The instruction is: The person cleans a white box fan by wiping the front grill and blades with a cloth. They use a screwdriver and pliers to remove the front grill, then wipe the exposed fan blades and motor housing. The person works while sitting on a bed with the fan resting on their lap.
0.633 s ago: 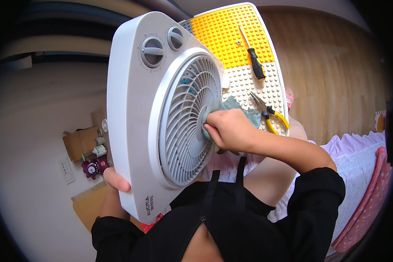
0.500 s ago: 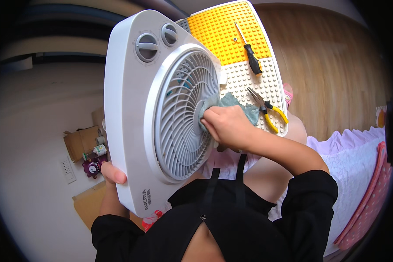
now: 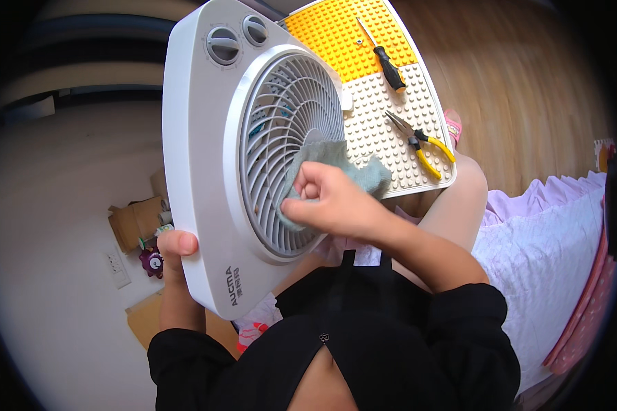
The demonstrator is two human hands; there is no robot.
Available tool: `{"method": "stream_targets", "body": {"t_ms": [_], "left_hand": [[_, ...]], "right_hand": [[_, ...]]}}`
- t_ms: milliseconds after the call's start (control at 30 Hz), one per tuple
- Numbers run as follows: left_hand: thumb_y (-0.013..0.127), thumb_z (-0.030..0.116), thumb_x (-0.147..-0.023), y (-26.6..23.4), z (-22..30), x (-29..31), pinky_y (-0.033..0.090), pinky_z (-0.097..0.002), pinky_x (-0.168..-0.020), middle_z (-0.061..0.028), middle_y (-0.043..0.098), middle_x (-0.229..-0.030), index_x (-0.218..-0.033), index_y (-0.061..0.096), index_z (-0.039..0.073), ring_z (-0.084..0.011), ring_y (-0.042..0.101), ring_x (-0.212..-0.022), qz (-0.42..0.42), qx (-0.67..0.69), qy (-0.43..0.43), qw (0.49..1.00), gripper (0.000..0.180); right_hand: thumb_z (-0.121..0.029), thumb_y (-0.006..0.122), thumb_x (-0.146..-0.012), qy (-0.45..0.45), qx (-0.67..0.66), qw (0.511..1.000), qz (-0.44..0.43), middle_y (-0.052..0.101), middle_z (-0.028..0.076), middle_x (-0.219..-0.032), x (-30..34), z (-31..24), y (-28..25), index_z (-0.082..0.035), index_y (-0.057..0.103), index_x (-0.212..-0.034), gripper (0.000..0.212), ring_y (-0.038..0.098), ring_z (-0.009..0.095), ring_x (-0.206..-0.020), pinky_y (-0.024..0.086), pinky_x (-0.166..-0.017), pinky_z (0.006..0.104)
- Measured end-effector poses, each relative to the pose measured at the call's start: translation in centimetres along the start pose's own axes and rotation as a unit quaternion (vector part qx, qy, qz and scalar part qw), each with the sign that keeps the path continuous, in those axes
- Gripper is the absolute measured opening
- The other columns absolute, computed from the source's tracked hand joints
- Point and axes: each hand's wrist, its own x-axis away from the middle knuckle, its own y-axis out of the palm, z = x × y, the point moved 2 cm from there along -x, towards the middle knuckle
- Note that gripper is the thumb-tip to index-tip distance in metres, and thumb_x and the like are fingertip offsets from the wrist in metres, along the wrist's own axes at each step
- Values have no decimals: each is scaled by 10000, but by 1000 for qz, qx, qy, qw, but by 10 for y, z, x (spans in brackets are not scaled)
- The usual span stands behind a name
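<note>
A white box-shaped electric fan [image 3: 206,171] stands tilted in front of me, its round slatted grille [image 3: 271,130] turned to the right and toward me. Two grey knobs [image 3: 223,45] sit near its top. My left hand [image 3: 177,246] grips the lower left edge, its thumb on the front; the other fingers are hidden behind the casing. With closed fingers, my right hand [image 3: 332,202] presses a grey-green cloth [image 3: 322,152] on the lower right of the grille. The cloth covers part of the hub, and one end trails off to the right.
Behind the fan is a small table topped with yellow and white studded plates [image 3: 373,103]. On it lie a screwdriver [image 3: 389,68], a small nut [image 3: 359,42] and yellow-handled pliers [image 3: 425,145]. A white-covered bed [image 3: 528,253] is at right, cardboard [image 3: 136,225] at left.
My right hand has moved the cloth from the grille's hub down and left onto the lower slats, and the cloth is more spread out. My left hand keeps its hold on the fan.
</note>
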Motion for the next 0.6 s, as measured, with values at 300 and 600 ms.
{"method": "stream_targets", "body": {"t_ms": [300, 600], "left_hand": [[688, 379, -578, 3, -1, 4, 550, -395, -780, -246, 576, -1113, -1301, 398, -59, -321, 640, -900, 1, -33, 0, 999, 894], [700, 365, -512, 0, 4, 4, 519, -388, -833, -226, 558, -1118, -1316, 377, -41, -314, 600, -976, 20, -34, -8, 999, 956]], "right_hand": [[-155, 612, -745, -138, 134, 971, 143, 482, 85, -578, -1, 7, 7, 15, 475, -698, 223, 465, 101, -555, 397, -499, 281], [-86, 591, -856, -122, -144, 979, 72, 547, -34, -685, -2, 10, 7, -54, 473, -877, 124, 465, 11, -567, 363, -480, 180]]}}
